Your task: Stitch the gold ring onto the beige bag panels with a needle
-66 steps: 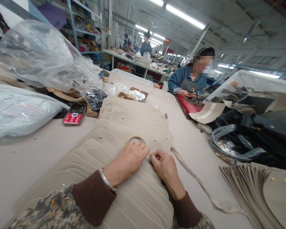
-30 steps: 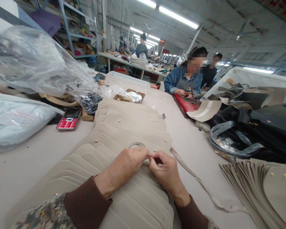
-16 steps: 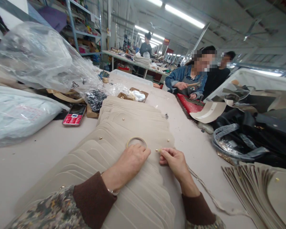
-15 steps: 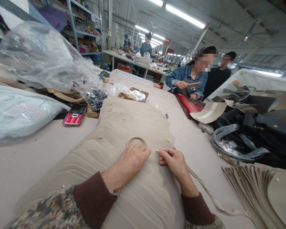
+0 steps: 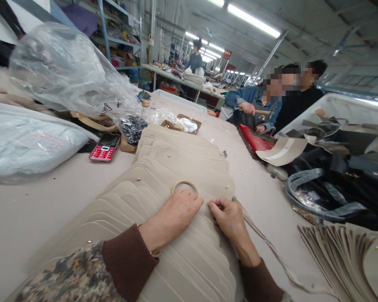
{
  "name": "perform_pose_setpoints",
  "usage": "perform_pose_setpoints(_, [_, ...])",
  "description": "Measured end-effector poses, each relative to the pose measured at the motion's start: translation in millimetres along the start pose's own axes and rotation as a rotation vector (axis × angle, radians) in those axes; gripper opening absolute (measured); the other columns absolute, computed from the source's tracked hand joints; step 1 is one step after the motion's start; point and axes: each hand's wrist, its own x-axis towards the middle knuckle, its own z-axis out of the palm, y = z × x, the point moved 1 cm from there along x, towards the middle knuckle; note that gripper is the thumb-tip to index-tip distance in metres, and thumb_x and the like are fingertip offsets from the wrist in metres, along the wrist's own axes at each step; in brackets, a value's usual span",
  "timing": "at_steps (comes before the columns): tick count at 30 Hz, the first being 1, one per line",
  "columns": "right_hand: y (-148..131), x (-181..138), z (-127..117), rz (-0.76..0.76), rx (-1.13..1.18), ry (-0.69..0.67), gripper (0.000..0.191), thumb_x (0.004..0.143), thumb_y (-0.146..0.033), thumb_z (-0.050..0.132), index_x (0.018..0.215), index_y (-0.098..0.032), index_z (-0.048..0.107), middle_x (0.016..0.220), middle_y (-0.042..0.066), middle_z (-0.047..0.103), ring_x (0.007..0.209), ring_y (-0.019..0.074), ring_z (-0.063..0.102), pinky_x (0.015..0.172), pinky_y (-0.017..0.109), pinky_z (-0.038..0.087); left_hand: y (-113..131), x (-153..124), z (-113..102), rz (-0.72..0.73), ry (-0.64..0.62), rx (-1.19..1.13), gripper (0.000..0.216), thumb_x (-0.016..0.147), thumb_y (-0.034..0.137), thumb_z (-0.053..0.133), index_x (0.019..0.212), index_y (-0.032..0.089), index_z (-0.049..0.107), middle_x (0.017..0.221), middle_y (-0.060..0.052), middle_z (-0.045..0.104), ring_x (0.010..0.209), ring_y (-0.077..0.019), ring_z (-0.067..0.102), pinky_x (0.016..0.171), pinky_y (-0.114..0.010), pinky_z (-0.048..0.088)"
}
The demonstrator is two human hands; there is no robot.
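Note:
Overlapping beige leather-like panels with rounded ends lie fanned out in front of me, some bearing small gold studs. My left hand rests over them, its curled fingers closed on a thin yellow-rimmed ring that looks like a tape roll. Just to the right, the fingers of my right hand are pinched together low over the panels' right side. Whatever lies between those fingertips is hidden. Another gold stud shows beyond the right hand.
A red-keyed phone and plastic-wrapped goods lie left. Beyond the panels stands a small box of fittings. At right are black bags, another panel stack and a cord. A co-worker holds a wooden-handled tool.
My right fingertips have shifted left, closer to my left hand. The gold stud that showed beside them is now covered. The whole view has swung slightly left.

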Motion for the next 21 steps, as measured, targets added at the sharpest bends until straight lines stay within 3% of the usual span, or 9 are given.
perform_pose_setpoints(5, [-3.2, 1.9, 2.1, -0.061, -0.12, 0.038, 0.022, 0.079, -0.032, 0.053, 0.069, -0.018, 0.067, 0.058, 0.003, 0.068, 0.052, 0.0164, 0.062, 0.052, 0.024, 0.045, -0.5, -0.6, 0.9, 0.014, 0.008, 0.009, 0.009, 0.092, 0.013, 0.047, 0.088, 0.017, 0.053, 0.086, -0.005, 0.059, 0.08, -0.0227, 0.054, 0.072, -0.035, 0.043])
perform_pose_setpoints(10, [5.5, -4.4, 0.4, 0.075, 0.056, 0.019, 0.029, 0.081, -0.036, 0.055, 0.1, -0.016, 0.062, 0.055, -0.001, 0.064, 0.042, 0.0158, 0.057, 0.042, 0.024, 0.044, -1.2, -0.7, 2.1, 0.012, 0.02, 0.008, 0.009, 0.093, 0.014, 0.046, 0.088, 0.017, 0.053, 0.085, -0.005, 0.06, 0.081, -0.0219, 0.054, 0.072, -0.034, 0.043])
perform_pose_setpoints(12, [8.2, -8.2, -1.2, 0.09, 0.115, -0.023, 0.025, 0.083, -0.039, 0.053, 0.09, -0.017, 0.064, 0.053, -0.001, 0.062, 0.043, 0.0159, 0.058, 0.042, 0.024, 0.044, -1.4, -0.4, 2.4, 0.014, 0.024, 0.007, 0.01, 0.093, 0.014, 0.047, 0.087, 0.018, 0.053, 0.085, -0.005, 0.06, 0.08, -0.022, 0.054, 0.071, -0.034, 0.043])
perform_pose_setpoints(15, [7.1, -11.6, -2.5, -0.02, 0.021, -0.008, 0.023, 0.084, -0.036, 0.053, 0.075, -0.019, 0.067, 0.055, 0.002, 0.065, 0.051, 0.0173, 0.061, 0.051, 0.026, 0.046, -1.4, 0.1, 2.5, 0.012, 0.032, 0.009, 0.01, 0.093, 0.014, 0.047, 0.086, 0.018, 0.054, 0.085, -0.005, 0.059, 0.081, -0.023, 0.054, 0.071, -0.035, 0.044])
perform_pose_setpoints(21, [-1.0, -6.4, 4.3, -0.145, -0.15, 0.094, 0.023, 0.086, -0.029, 0.052, 0.076, -0.019, 0.07, 0.07, 0.005, 0.071, 0.063, 0.0179, 0.064, 0.064, 0.028, 0.044, 0.6, -1.3, -1.0, 0.004, 0.032, 0.006, 0.01, 0.092, 0.013, 0.046, 0.087, 0.017, 0.053, 0.085, -0.005, 0.058, 0.081, -0.023, 0.053, 0.073, -0.036, 0.044])
